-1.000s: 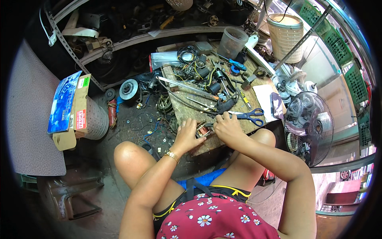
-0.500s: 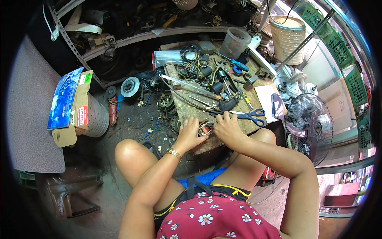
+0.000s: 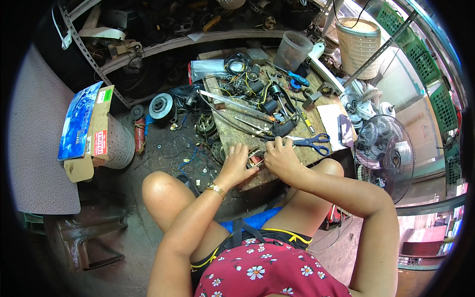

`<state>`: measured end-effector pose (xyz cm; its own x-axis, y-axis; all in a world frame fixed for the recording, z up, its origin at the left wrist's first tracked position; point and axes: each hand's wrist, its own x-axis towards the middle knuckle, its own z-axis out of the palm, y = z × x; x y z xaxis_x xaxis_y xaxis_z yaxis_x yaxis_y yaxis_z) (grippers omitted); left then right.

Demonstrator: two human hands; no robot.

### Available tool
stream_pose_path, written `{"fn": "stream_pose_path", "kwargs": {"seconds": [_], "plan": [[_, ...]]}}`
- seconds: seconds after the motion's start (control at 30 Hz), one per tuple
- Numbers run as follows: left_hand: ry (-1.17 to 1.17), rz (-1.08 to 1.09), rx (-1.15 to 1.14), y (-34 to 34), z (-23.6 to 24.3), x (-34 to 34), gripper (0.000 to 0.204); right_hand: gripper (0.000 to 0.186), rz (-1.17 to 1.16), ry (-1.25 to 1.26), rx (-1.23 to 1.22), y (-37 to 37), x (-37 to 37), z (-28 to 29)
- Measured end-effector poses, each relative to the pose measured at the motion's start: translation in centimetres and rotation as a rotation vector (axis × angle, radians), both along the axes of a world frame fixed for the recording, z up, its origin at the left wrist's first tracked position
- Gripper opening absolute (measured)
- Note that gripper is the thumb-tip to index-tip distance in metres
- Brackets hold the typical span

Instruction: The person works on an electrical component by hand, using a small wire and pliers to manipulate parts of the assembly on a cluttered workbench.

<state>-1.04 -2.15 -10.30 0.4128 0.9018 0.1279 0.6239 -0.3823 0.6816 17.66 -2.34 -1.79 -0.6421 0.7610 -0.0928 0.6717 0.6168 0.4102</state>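
At the near edge of the wooden work board, my left hand (image 3: 235,166) and my right hand (image 3: 282,159) are close together, fingers bent. Between them shows a small part with red and copper-coloured pieces (image 3: 256,159); my fingers cover most of it, so its kind is unclear. My left hand grips its left side, thumb pointing toward the right hand. Knuckles up, the right hand closes on its other side. Just right of that hand lie dark blue-handled scissors (image 3: 312,141). A soldering iron-like tool with a black grip (image 3: 283,129) rests beyond my fingers.
The board (image 3: 237,129) carries a long metal strip (image 3: 235,106), a blue screwdriver (image 3: 298,79), cable and loose parts. A fan (image 3: 386,158) stands at the right, a clear bucket (image 3: 293,51) at the back. Cardboard (image 3: 96,123) and a stool (image 3: 89,237) are at the left.
The view has shifted very slightly. My hands stay almost in the same place around the small part, with only a slight shift of the right fingers.
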Motion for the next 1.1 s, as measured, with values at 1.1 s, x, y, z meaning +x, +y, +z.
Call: {"fn": "stream_pose_path", "kwargs": {"seconds": [1.1], "plan": [[-0.037,-0.001,0.162,-0.4,-1.0,0.2,0.060,0.009,-0.400,0.584,-0.006,-4.1,0.6,-6.5]]}}
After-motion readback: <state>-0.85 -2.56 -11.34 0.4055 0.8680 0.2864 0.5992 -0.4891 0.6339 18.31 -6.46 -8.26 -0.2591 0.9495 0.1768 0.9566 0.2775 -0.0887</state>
